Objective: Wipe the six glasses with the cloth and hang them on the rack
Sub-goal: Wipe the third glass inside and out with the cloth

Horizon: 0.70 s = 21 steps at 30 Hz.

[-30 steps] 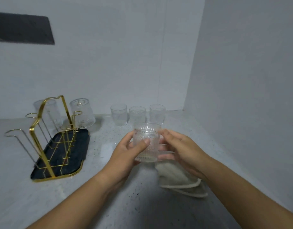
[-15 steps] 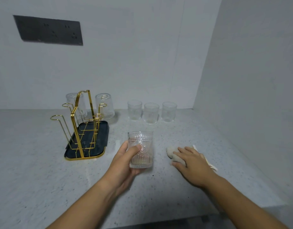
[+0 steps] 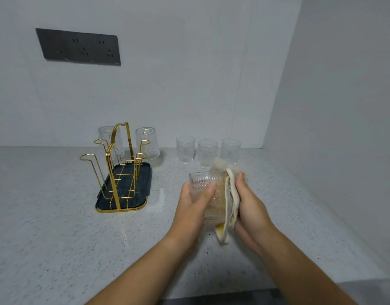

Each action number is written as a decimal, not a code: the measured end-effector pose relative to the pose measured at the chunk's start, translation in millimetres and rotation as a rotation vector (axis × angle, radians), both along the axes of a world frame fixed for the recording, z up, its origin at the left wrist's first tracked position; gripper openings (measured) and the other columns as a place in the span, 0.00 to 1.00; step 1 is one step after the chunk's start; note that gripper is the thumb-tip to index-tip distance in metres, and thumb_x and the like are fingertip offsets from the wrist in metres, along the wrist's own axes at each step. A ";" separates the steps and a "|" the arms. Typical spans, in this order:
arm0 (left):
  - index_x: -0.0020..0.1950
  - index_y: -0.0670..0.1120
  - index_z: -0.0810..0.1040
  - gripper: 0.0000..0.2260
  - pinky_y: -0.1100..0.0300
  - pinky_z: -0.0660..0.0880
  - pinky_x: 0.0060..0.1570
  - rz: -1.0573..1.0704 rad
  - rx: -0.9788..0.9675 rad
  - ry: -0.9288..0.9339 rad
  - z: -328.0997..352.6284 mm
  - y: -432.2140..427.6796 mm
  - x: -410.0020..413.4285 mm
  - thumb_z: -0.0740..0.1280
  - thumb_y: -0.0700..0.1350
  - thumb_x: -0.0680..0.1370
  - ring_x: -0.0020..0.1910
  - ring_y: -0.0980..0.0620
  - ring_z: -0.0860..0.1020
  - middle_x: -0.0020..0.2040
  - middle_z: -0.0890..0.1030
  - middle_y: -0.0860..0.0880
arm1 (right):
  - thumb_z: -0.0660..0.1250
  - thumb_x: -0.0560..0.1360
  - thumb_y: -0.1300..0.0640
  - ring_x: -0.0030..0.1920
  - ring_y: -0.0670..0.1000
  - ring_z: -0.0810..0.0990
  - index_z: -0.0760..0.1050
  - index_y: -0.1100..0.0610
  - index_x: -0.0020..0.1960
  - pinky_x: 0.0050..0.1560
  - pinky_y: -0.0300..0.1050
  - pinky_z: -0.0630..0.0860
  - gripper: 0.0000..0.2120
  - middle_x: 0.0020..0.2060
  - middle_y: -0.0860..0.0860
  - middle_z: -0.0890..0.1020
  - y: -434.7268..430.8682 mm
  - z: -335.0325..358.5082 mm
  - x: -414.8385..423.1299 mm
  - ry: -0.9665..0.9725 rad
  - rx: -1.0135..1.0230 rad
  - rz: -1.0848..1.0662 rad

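My left hand (image 3: 195, 200) grips a clear patterned glass (image 3: 206, 186) upright above the counter. My right hand (image 3: 248, 208) presses a cream cloth (image 3: 230, 201) against the glass's right side. The cloth hangs below the glass. A gold wire rack (image 3: 114, 164) stands on a dark tray (image 3: 143, 186) to the left. Two glasses (image 3: 149, 143) hang upside down on its far pegs; the near pegs are bare. Three upright glasses (image 3: 207, 153) stand in a row by the back wall.
The speckled counter (image 3: 57, 227) runs from the back wall to a front edge near the bottom of the view. A wall closes the right side. A dark socket panel (image 3: 78, 47) sits on the back wall.
My right hand has picked the cloth up from the counter and brought it against the glass. My left hand has kept hold of the glass.
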<state>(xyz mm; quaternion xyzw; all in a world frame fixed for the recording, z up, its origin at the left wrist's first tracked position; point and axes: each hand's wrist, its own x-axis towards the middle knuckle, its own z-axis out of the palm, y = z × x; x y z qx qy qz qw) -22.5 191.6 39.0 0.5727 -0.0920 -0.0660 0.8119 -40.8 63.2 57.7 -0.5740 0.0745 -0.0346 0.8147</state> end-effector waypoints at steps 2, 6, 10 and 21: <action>0.68 0.48 0.71 0.31 0.51 0.81 0.57 0.077 0.018 -0.053 1.8 -3.6 -2.5 0.78 0.58 0.72 0.57 0.51 0.85 0.58 0.86 0.48 | 0.57 0.76 0.35 0.60 0.58 0.85 0.76 0.58 0.69 0.66 0.59 0.77 0.34 0.58 0.59 0.86 11.4 1.7 -1.2 -0.024 -0.019 0.000; 0.65 0.46 0.71 0.29 0.57 0.82 0.50 0.164 0.013 -0.110 10.5 6.6 0.9 0.75 0.56 0.69 0.52 0.52 0.86 0.53 0.86 0.48 | 0.55 0.72 0.29 0.62 0.51 0.84 0.74 0.48 0.72 0.70 0.58 0.75 0.36 0.60 0.50 0.85 31.3 -17.3 -24.1 -0.014 -0.193 -0.006; 0.63 0.44 0.75 0.24 0.56 0.79 0.55 0.149 0.006 -0.098 15.8 20.9 6.1 0.72 0.57 0.74 0.56 0.51 0.85 0.56 0.86 0.47 | 0.52 0.69 0.30 0.66 0.47 0.78 0.69 0.46 0.75 0.74 0.51 0.70 0.39 0.64 0.46 0.80 40.7 -21.6 -46.4 -0.003 -0.307 0.046; 0.65 0.44 0.68 0.24 0.66 0.75 0.44 0.194 0.024 -0.030 29.8 14.8 4.1 0.68 0.57 0.77 0.46 0.61 0.80 0.51 0.79 0.50 | 0.51 0.68 0.17 0.73 0.40 0.71 0.60 0.41 0.80 0.78 0.52 0.66 0.47 0.74 0.41 0.73 50.9 -23.7 -37.9 -0.220 -0.366 0.081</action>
